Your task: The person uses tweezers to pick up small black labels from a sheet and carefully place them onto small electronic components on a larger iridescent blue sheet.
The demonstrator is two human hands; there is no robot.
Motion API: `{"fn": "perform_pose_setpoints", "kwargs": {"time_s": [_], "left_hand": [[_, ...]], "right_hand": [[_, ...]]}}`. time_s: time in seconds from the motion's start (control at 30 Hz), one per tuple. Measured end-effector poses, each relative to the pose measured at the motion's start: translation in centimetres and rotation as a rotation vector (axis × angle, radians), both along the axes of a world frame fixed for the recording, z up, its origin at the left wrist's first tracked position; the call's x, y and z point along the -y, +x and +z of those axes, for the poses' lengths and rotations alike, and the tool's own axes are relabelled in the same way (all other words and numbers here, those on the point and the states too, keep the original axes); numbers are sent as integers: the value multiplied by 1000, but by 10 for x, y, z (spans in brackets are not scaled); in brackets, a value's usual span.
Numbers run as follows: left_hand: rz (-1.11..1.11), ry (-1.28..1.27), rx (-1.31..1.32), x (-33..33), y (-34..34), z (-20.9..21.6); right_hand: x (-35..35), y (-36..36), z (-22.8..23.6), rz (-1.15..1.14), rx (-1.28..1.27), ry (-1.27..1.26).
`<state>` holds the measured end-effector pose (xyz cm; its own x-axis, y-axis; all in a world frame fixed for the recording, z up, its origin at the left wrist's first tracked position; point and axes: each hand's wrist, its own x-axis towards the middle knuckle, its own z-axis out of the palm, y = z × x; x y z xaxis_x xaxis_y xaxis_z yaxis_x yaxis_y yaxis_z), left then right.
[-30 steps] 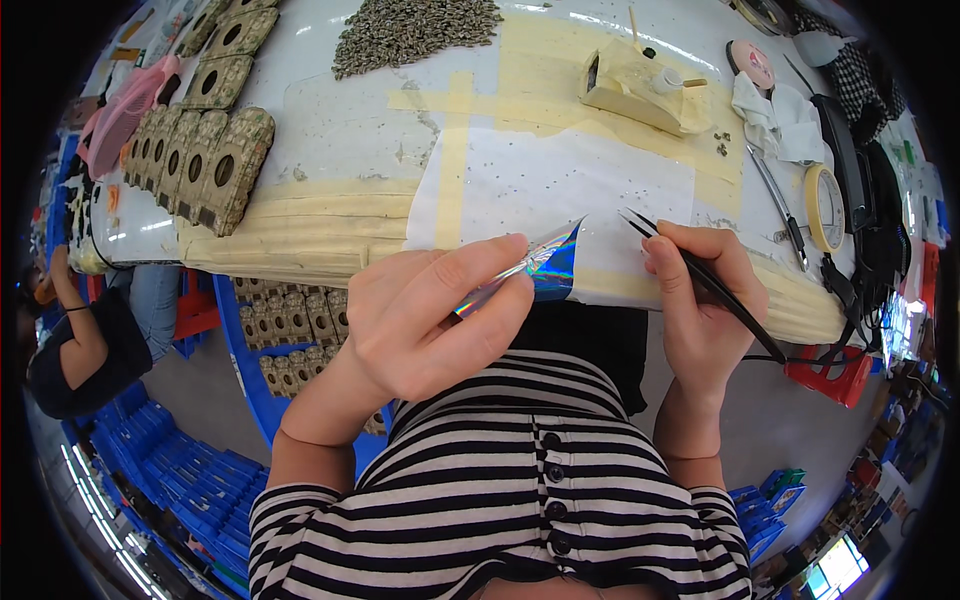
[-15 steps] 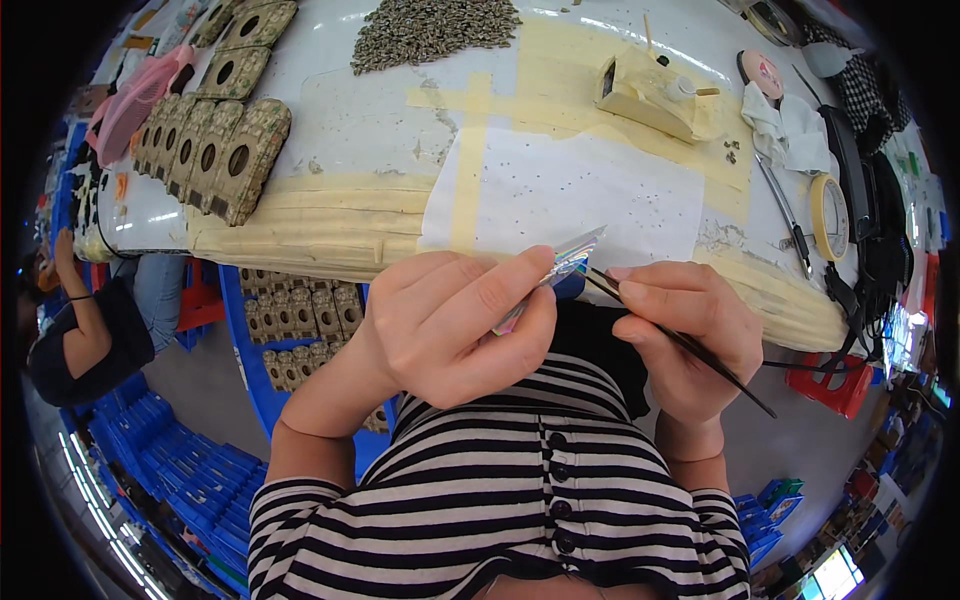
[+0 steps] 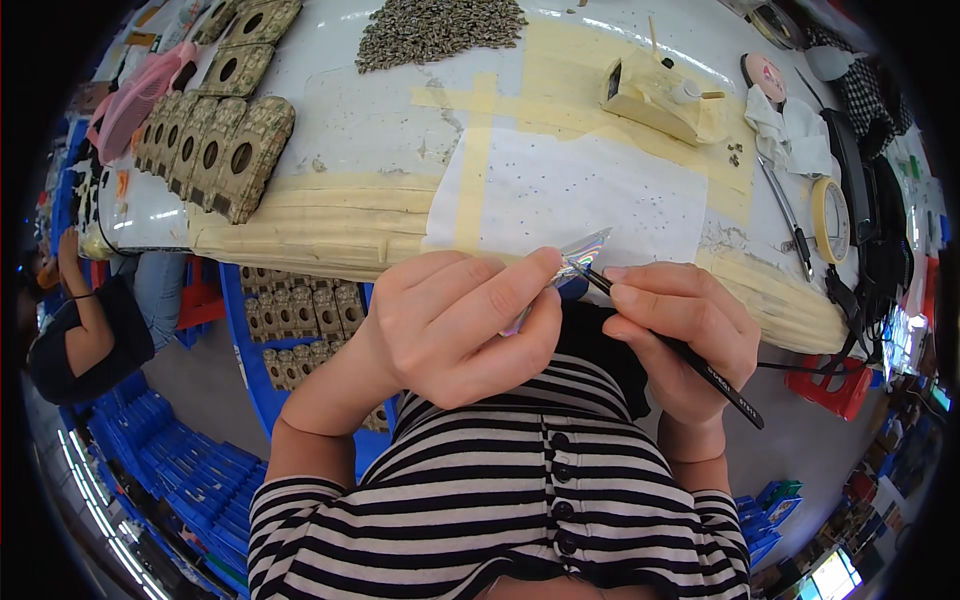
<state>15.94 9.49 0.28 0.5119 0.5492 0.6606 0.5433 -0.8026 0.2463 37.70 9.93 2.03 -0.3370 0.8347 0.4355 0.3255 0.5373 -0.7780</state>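
Pinched in the fingers of my left hand [image 3: 450, 325] is a shiny, iridescent silver foil piece [image 3: 590, 246], folded to a point. Part of the foil is hidden behind those fingers. My right hand [image 3: 690, 320] is closed on slim black tweezers [image 3: 722, 384], gripped near the tip. The tweezers' tip reaches the foil; whether anything sits between its points is too small to tell. Both hands are held over my lap at the table's front edge, just short of a white paper sheet [image 3: 560, 200] dotted with tiny specks.
Camouflage-patterned cases [image 3: 235, 160] with round holes stand at the left. A heap of small metal parts [image 3: 435, 32] lies at the back. On the right are a tape-covered block [image 3: 655, 100], a tape roll [image 3: 830, 218] and a pen-like tool [image 3: 785, 205]. A co-worker [image 3: 90, 330] sits far left.
The black tweezers have turned in my right hand, and their tip has moved slightly left onto the foil. My left hand keeps its pinch, with the foil tilted a little differently.
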Motion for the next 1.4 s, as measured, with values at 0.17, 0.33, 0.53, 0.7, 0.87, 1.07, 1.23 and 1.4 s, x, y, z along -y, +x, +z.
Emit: {"fn": "perform_pose_setpoints", "kwargs": {"time_s": [0.17,0.33,0.53,0.7,0.87,1.07,1.23,1.4], "left_hand": [[-8,-2,0,-1,0,0],[-8,8,-2,-1,-1,0],[-6,18,-12,-1,-2,-1],[-6,24,-2,-1,-1,-2],[-8,19,2,-1,-1,-2],[-11,20,-13,-1,-2,-1],[-6,34,-9,-1,-1,-2],[-5,27,-14,-1,-1,-1]], "right_hand": [[-1,1,0,10,8,9],[0,0,-1,0,0,15],[0,0,-2,-5,8,10],[-1,0,-1,3,32,32],[-1,-1,-1,6,35,40],[0,0,-2,-34,-5,-15],[-4,5,-9,-130,-138,-137],[-8,8,-11,-318,-199,-420]]}}
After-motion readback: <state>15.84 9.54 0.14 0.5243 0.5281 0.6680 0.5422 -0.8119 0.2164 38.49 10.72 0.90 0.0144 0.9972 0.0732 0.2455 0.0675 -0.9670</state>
